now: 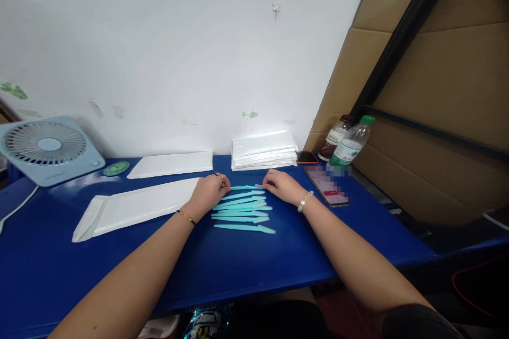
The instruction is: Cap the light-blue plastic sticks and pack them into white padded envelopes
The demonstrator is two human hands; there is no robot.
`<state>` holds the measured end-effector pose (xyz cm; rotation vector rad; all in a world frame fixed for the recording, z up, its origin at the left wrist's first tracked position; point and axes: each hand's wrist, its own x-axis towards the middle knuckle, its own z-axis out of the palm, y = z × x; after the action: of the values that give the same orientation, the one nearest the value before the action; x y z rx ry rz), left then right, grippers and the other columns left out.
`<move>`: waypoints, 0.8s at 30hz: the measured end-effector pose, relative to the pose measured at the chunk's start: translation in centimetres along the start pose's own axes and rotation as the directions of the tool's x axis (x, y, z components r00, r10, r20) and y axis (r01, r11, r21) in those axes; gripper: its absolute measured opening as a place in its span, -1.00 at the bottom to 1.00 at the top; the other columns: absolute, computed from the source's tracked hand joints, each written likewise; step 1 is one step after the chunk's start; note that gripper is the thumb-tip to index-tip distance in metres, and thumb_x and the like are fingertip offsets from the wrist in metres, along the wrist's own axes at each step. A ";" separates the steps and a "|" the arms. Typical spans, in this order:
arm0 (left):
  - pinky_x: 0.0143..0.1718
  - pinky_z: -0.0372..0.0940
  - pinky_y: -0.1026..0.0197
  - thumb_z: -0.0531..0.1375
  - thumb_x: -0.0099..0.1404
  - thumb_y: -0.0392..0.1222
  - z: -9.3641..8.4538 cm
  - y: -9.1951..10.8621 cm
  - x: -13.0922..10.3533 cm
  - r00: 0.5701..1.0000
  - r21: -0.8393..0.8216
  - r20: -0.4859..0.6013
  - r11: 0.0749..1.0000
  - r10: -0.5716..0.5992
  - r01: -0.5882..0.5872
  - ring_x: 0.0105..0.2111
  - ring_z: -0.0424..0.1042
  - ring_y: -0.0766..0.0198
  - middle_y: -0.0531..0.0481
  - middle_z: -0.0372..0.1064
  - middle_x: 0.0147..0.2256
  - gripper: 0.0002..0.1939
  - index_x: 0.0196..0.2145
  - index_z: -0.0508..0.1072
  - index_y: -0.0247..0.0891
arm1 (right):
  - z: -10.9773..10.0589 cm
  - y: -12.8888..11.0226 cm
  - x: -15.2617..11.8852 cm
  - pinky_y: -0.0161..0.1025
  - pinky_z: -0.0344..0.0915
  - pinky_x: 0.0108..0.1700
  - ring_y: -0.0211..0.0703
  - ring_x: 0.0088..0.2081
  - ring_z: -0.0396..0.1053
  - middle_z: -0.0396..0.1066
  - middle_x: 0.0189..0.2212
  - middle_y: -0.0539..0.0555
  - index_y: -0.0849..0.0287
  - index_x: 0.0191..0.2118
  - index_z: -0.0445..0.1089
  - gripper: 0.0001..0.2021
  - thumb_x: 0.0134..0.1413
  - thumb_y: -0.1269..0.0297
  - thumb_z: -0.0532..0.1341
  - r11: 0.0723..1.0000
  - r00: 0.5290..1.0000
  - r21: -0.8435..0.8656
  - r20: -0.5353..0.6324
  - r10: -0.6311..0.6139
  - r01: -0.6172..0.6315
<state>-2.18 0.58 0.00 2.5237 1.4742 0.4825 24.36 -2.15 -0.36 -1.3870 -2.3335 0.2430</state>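
A teal eyebrow razor (241, 187) lies level between my two hands at the back of a row of similar ones. The fingers of my left hand (207, 193) are pinched on its handle end. At the other end, my right hand (283, 186) pinches a small clear cap (259, 186); whether the cap is still on the blade is too small to tell. Several more teal eyebrow razors (243, 228) are laid side by side just below my hands, handles to the left and blade ends to the right. A white padded mailer (139, 206) reaches under my left wrist.
Behind my hands are another white mailer (170, 164) and a stack of white mailers (264, 151) against the wall. A phone (326, 185), a second phone (307, 157) and two bottles (348, 149) stand or lie right. Far left is a blue fan (51, 151) beside a green disc (116, 168).
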 end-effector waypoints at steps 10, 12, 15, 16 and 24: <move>-0.34 0.21 0.23 0.09 0.22 -0.12 0.0 1.1 0.0 0.997 -0.037 0.068 0.999 0.031 -0.028 -0.32 0.41 0.21 0.00 0.44 -0.34 -0.83 -0.37 0.45 -0.20 | 0.3 -1.5 0.2 -0.32 0.21 -0.24 -0.25 -0.31 0.31 0.37 -0.33 0.05 0.22 -0.37 0.43 -0.88 0.14 0.40 0.16 0.999 1.000 0.038 0.025 -0.017 0.016; -0.27 0.23 0.20 0.08 0.24 -0.03 -0.6 1.4 -0.4 0.994 -0.032 0.102 0.999 0.031 -0.028 -0.24 0.41 0.17 -0.03 0.44 -0.26 -0.75 -0.28 0.45 -0.20 | 0.0 -2.2 -0.1 -0.27 0.22 -0.19 -0.19 -0.23 0.31 0.39 -0.28 0.08 0.21 -0.27 0.43 -0.86 0.17 0.30 0.15 0.999 0.999 0.034 0.034 -0.014 0.013; -0.12 0.24 0.13 0.20 0.06 0.21 -1.7 1.8 -1.6 0.973 -0.030 0.191 0.991 0.133 -0.130 -0.02 0.30 0.03 -0.12 0.34 -0.02 -0.36 0.01 0.34 -0.22 | -0.6 -3.9 -0.9 -0.14 0.22 -0.07 -0.03 -0.05 0.25 0.34 -0.07 0.15 0.19 0.04 0.30 -0.52 0.07 0.00 0.21 0.999 0.995 0.024 0.094 -0.039 0.037; -0.08 0.23 0.12 0.26 -0.05 0.25 -2.1 2.1 -2.0 0.958 -0.023 0.229 0.985 0.174 -0.173 0.03 0.26 -0.02 -0.14 0.29 0.02 -0.20 0.07 0.28 -0.22 | -0.7 -4.7 -1.3 -0.09 0.21 -0.04 0.03 -0.01 0.22 0.30 -0.01 0.18 0.18 0.12 0.23 -0.36 -0.03 -0.09 0.24 0.998 0.989 0.010 0.135 -0.058 0.057; -0.27 0.30 0.14 0.14 0.11 -0.22 -1.7 5.3 -4.3 0.909 0.181 0.337 0.931 0.245 -0.318 -0.32 0.41 0.12 -0.11 0.40 -0.31 -0.82 -0.30 0.37 -0.29 | 0.0 -9.4 -3.1 -0.17 0.26 -0.20 -0.05 -0.17 0.25 0.29 -0.19 0.15 0.22 -0.16 0.29 -0.76 -0.01 0.33 0.16 0.965 0.959 -0.228 0.275 -0.062 0.128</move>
<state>-0.44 -5.78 2.44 2.8489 1.1105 -0.0609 18.11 -9.42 2.13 -1.4212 -2.7230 0.1225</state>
